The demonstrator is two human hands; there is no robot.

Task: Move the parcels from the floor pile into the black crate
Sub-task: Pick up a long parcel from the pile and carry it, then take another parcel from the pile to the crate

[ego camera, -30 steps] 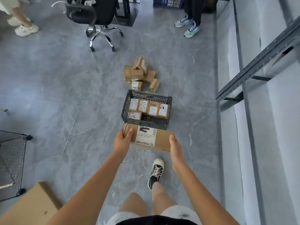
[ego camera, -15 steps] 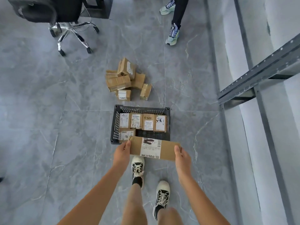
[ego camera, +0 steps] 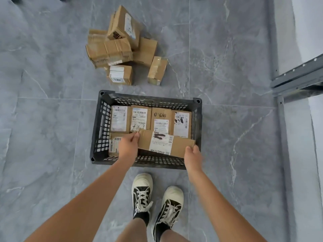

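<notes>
**Long parcel going down into the crate**

Your left hand (ego camera: 128,145) has its fingers curled round the left end of the long parcel (ego camera: 165,144), thumb up on the top edge. Across at the other end, your right hand (ego camera: 192,152) grips the right corner the same way. The parcel hangs tilted over the near half of the black crate (ego camera: 97,123), inside its walls but not yet resting flat, as far as the view tells.

It looks like stiff cardboard, light enough for an end-to-end hold; the taped face may be slick, so I'd keep to the ends rather than the label.

At 9 o'clock under your left hand lies one labelled box (ego camera: 113,144) on the crate bottom; at 12 o'clock a row of four boxes (ego camera: 150,119) fills the far side. The free slot beside that single box looks tight for this length, so your right knuckles may meet the crate wall. Beyond the crate at 12 o'clock, the floor pile (ego camera: 122,46) waits.
</notes>
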